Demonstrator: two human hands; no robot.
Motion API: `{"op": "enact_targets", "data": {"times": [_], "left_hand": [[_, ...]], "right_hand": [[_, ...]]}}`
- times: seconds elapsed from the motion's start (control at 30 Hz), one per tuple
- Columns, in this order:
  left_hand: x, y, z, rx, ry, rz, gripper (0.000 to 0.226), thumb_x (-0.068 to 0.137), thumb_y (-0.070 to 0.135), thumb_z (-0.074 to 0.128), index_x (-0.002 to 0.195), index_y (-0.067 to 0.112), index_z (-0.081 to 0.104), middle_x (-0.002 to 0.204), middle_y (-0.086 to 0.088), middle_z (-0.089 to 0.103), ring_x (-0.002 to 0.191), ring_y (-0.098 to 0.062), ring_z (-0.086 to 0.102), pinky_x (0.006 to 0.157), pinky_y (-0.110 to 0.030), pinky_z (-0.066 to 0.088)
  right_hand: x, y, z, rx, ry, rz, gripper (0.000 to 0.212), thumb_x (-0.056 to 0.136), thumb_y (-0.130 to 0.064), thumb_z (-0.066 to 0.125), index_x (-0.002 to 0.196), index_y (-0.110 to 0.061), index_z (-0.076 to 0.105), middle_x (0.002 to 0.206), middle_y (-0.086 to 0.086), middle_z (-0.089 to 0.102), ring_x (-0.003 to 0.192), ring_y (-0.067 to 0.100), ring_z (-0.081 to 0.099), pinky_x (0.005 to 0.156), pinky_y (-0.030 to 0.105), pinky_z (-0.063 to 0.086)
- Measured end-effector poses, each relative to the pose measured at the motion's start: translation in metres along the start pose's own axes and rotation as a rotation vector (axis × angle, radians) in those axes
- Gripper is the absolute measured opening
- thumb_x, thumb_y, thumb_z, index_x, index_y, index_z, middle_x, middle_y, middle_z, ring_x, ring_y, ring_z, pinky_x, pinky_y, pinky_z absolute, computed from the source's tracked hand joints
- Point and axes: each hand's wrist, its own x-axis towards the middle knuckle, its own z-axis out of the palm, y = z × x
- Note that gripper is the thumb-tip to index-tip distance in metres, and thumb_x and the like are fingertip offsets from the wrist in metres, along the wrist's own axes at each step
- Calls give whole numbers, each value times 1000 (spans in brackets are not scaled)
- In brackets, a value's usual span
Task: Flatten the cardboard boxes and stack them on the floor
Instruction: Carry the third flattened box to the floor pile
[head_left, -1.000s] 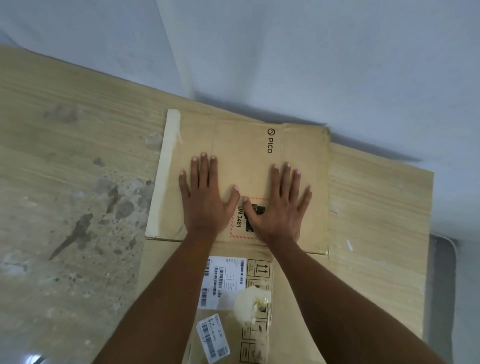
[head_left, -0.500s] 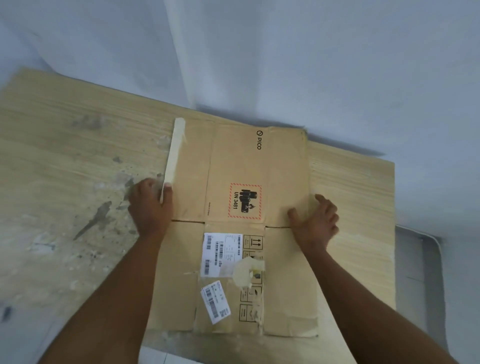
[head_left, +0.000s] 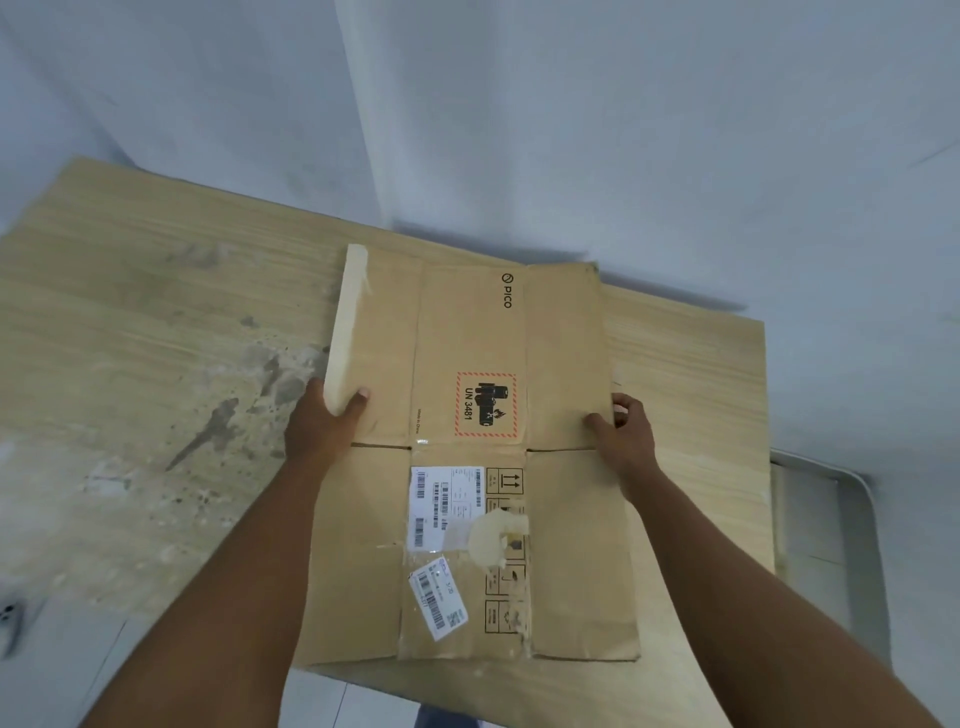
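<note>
Brown corrugated cardboard, a flattened shipping box (head_left: 467, 457), is lying spread on the pale wood-grain tabletop (head_left: 156, 322), its near edge reaching close to the table's front edge. Nearest to the person, a small white barcode sticker (head_left: 438, 603) is sitting crooked on the near panel, and just beyond it a larger white shipping label (head_left: 445, 506) is lying beside a torn patch of cream tape (head_left: 493, 535). The two bare arms are reaching forward over the table. The left hand (head_left: 322, 421) is gripping the box's left edge, thumb on top and fingers wrapped beneath, right where a long cream strip of tape (head_left: 347, 322) is running along that edge. The right hand (head_left: 621, 423) is clasping the right edge in the same way, thumb pressing down on the top face. Between the hands, a red-bordered square hazard label reading UN 3481 (head_left: 487, 404) is showing on the far panel. Farther on, a black PICO logo (head_left: 507, 291) is printed near the far edge. Grey stains (head_left: 228, 415) are marking the tabletop to the left. Beyond the table, a pale blue-white wall (head_left: 623, 130) is rising.
</note>
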Motion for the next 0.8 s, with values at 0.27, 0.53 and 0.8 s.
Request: {"op": "enact_targets", "data": {"times": [0.27,0.53,0.8], "left_hand": [[-19,-6,-9,-179,-41,-13,70,88,47,70,141,11,42,131,-13,59,117,-36,59,93,-43,46],[-41,-6,2,-381,-199,-71,75,81,40,81,146,25,47,132,-5,63,112,-28,63,97,-45,52],[-145,44,52,-664,-354,-88,68,81,25,82,138,38,48,112,4,69,96,-23,70,79,-42,58]], "right_hand": [[-2,0,-7,129,-131,-46,42,95,-17,65,131,-17,42,114,3,63,89,14,64,65,27,50],[-13,30,-45,140,-148,-128,47,96,-13,62,141,-19,52,124,2,66,113,20,64,87,28,54],[-33,85,-165,179,-77,-182,42,98,-11,57,138,-23,57,127,-3,67,114,16,64,93,28,52]]}}
